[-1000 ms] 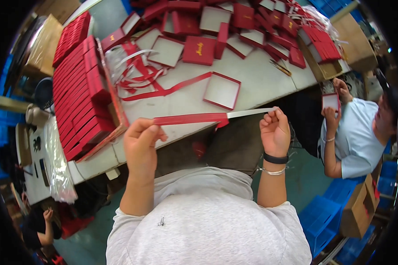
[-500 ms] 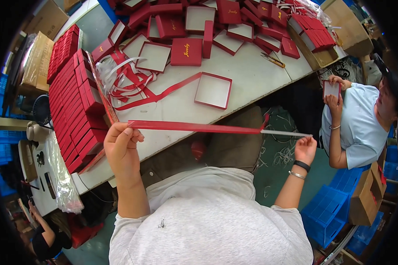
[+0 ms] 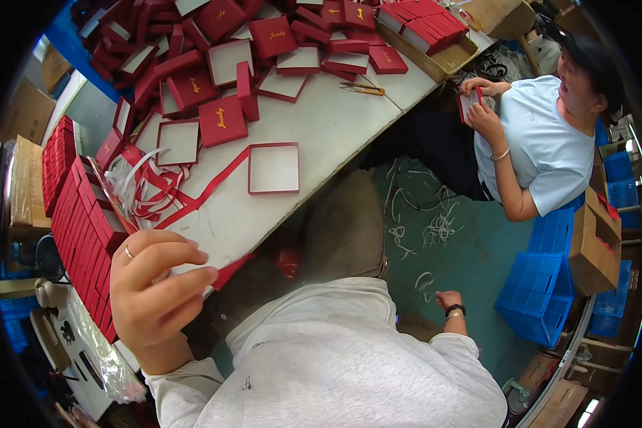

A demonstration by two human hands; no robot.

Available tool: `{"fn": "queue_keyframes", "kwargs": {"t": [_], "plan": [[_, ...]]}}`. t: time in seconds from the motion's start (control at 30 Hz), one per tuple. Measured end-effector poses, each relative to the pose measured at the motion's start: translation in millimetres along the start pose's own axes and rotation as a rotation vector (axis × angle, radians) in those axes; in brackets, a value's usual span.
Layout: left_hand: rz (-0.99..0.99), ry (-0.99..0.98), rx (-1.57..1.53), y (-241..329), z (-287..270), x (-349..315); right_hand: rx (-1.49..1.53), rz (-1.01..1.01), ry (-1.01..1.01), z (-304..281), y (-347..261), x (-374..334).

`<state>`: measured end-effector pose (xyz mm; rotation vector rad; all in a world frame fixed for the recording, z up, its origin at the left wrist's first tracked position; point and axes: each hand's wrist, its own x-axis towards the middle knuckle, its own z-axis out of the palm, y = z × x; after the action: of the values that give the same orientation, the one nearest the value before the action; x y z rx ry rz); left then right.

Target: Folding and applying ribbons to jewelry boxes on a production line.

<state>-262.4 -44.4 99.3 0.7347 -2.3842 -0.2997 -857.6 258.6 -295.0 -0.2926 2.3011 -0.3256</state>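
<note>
My left hand, large and raised at the near left edge of the table, pinches a red ribbon. A short red length shows past my fingertips; the rest is hidden. Far to the right and low, my right hand hangs over the floor, its fingers loosely apart and small in view. Just left of it is a curled white strip, apart from the fingers; whether it is in the air or on the floor I cannot tell. A shallow red box half with a white inside lies near the table edge, a ribbon end touching its corner.
Red and white ribbons lie tangled beside stacked red boxes. Loose boxes pile up at the back, near yellow-handled snips. To the right, a person holds a box half. Blue crates stand on the floor.
The ribbon is no longer stretched between my hands. My right hand has dropped down and left, and the white strip is out of it. My left hand has come closer and lower; the view has turned.
</note>
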Motion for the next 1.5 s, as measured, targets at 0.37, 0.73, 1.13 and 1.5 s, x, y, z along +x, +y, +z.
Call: {"fn": "queue_keyframes", "kwargs": {"t": [0.37, 0.73, 1.13, 1.5], "plan": [[0.423, -0.066, 0.054, 59.5, 10.6, 85.5, 0.387, -1.636, -0.891, 11.2, -400.0, -298.5], [0.338, 0.124, -0.019, 53.9, 17.6, 83.5, 0.655, -1.131, -1.771, 27.7, -428.4, -360.0], [-0.672, -0.160, 0.339, -67.4, 186.9, 33.8, 0.964, -1.434, -0.951, -59.8, -371.5, -300.3], [-0.645, 0.760, -1.566, -27.5, 136.2, -17.5, 0.973, -1.266, -1.166, -5.6, -380.4, -287.9]]}}
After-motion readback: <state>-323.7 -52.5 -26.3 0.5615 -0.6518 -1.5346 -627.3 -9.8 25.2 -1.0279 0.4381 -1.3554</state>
